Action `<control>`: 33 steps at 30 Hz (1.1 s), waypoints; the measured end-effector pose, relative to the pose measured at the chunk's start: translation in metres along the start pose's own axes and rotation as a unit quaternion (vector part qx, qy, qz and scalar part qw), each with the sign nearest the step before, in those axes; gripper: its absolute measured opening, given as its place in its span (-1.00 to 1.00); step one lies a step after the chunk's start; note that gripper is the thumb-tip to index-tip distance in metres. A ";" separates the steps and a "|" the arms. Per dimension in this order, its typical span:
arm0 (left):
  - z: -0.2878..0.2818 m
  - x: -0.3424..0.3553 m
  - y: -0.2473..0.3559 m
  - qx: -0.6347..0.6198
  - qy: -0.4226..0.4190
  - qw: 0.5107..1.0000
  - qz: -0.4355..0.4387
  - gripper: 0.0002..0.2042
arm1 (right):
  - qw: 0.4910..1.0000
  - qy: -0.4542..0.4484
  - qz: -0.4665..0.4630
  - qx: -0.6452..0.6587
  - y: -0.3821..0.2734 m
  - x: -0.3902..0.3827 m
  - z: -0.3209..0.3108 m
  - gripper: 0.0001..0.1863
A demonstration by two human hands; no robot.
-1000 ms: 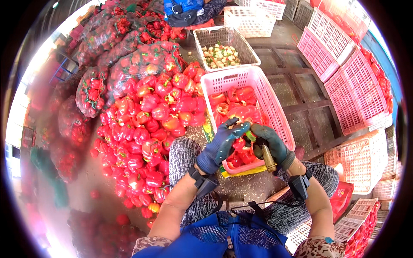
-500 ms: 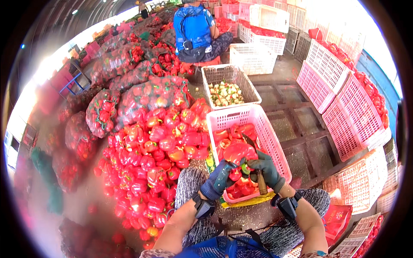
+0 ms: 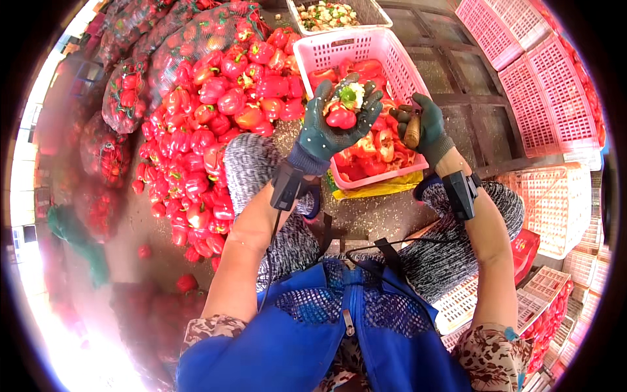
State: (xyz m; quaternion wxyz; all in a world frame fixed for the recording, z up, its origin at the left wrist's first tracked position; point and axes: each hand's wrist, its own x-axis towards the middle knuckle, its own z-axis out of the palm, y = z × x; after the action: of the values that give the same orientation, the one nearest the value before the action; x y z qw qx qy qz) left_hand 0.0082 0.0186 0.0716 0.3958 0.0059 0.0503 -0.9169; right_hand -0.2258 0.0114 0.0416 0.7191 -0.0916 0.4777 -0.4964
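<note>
My left hand (image 3: 320,136), in a dark green glove, is cupped palm up over the pink crate (image 3: 406,60). In it lie a red bell pepper (image 3: 341,117) and a green-stemmed core (image 3: 353,96) with white seeds, the fingers curled around them. On the right, my gloved right hand (image 3: 431,129) grips a knife by its wooden handle (image 3: 411,132); the blade is hard to make out. Cut red pepper pieces (image 3: 375,151) fill much of the crate beneath both hands.
A large pile of whole red peppers (image 3: 196,157) lies left of the crate, with filled mesh sacks (image 3: 125,97) behind. Beyond the crate stands a bin (image 3: 385,19) of cut-out cores (image 3: 326,16). Stacked crates (image 3: 548,91) line the right side.
My view has tipped downward. My hands have moved apart: the left has turned palm up with the pepper and core, while the right has drawn away rightward with the knife.
</note>
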 end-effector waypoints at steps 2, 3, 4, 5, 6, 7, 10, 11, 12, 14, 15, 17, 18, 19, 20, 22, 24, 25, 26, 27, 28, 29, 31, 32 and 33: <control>-0.009 0.009 -0.003 -0.022 0.041 0.998 0.034 -0.51 | 0.998 0.022 0.022 0.050 -0.006 -0.014 0.005 -0.55; -0.015 0.015 -0.004 -0.032 0.061 0.996 0.051 -0.50 | 0.999 0.027 0.015 0.041 -0.008 -0.024 0.008 -0.55; -0.022 0.019 -0.006 -0.017 0.041 0.997 0.067 -0.51 | 0.999 0.034 0.007 0.033 -0.007 -0.037 0.012 -0.56; -0.035 0.023 -0.006 -0.022 0.057 0.994 0.086 -0.50 | 0.999 0.042 0.000 0.023 -0.005 -0.044 0.012 -0.57; -0.048 0.028 -0.006 -0.027 0.072 0.992 0.104 -0.49 | 0.999 0.043 0.001 0.023 -0.001 -0.043 0.004 -0.62; -0.068 0.007 0.009 -0.022 0.103 0.982 0.155 -0.47 | 0.999 0.030 0.035 0.026 0.027 -0.029 0.012 -0.64; -0.116 0.002 0.005 -0.113 0.209 0.963 0.127 -0.52 | 0.997 0.030 0.041 0.053 0.038 -0.036 -0.008 -0.69; -0.130 0.016 -0.006 -0.114 0.233 0.959 0.110 -0.50 | 0.996 0.059 0.029 0.057 0.027 -0.048 -0.018 -0.63; -0.142 0.017 -0.001 -0.106 0.264 0.951 0.124 -0.48 | 0.996 0.060 0.012 0.071 0.033 -0.049 -0.019 -0.66; -0.128 0.008 0.041 -0.115 0.316 0.920 0.204 -0.36 | 0.989 -0.005 0.082 0.121 0.063 -0.039 -0.004 -0.69; -0.091 0.058 0.045 -0.058 0.250 0.946 0.197 -0.22 | 0.991 0.012 0.034 0.128 0.037 -0.062 -0.005 -0.68; -0.052 0.129 0.054 0.110 0.095 0.972 0.184 -0.27 | 0.993 0.001 0.005 0.117 0.006 -0.069 -0.039 -0.65; -0.035 0.133 0.071 0.234 0.038 0.948 0.212 -0.34 | 0.987 0.020 0.004 0.160 -0.006 -0.082 -0.024 -0.65; -0.001 0.101 0.111 0.357 -0.001 0.892 0.278 -0.41 | 0.983 -0.016 0.036 0.177 -0.002 -0.084 0.005 -0.64; -0.030 0.116 0.088 0.428 0.014 0.862 0.269 -0.50 | 0.987 0.043 -0.010 0.157 -0.014 -0.083 -0.017 -0.63; 0.000 0.045 0.102 0.528 0.126 0.783 0.304 -0.63 | 0.990 0.023 -0.004 0.137 -0.004 -0.085 0.015 -0.59; 0.041 0.041 0.113 0.457 0.208 0.824 0.261 -0.66 | 0.997 -0.039 0.021 0.059 0.012 -0.073 0.018 -0.56; 0.052 0.049 0.117 0.408 0.243 0.848 0.236 -0.67 | 0.998 -0.049 0.028 0.019 0.020 -0.071 0.015 -0.53; 0.038 0.061 0.125 0.233 0.226 0.917 0.234 -0.64 | 0.996 -0.062 0.061 0.008 0.024 -0.068 0.012 -0.51; 0.006 0.046 0.161 0.233 0.227 0.908 0.264 -0.59 | 0.992 -0.085 0.098 -0.002 0.026 -0.063 0.012 -0.49; 0.002 0.015 0.179 0.350 0.151 0.882 0.277 -0.61 | 0.991 -0.083 0.102 0.019 0.028 -0.055 0.002 -0.47; -0.004 -0.028 0.194 0.388 0.137 0.860 0.303 -0.62 | 0.993 -0.059 0.091 -0.037 0.025 -0.065 0.012 -0.46; -0.047 -0.054 0.200 0.366 0.138 0.866 0.313 -0.64 | 0.997 -0.046 0.051 0.023 0.011 -0.051 -0.040 -0.57; -0.049 -0.087 0.212 0.366 0.153 0.856 0.332 -0.65 | 0.998 -0.059 -0.003 -0.028 0.003 -0.049 -0.052 -0.63; -0.038 -0.203 0.225 0.384 0.234 0.802 0.392 -0.65 | 0.997 -0.038 0.073 0.002 0.035 -0.045 -0.002 -0.63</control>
State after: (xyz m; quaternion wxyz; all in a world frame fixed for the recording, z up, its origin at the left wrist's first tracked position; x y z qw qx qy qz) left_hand 0.3097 0.0162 0.0244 0.6630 0.3910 -0.2218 -0.5986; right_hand -0.2076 0.0659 0.0460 0.7711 -0.0741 0.4544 -0.4399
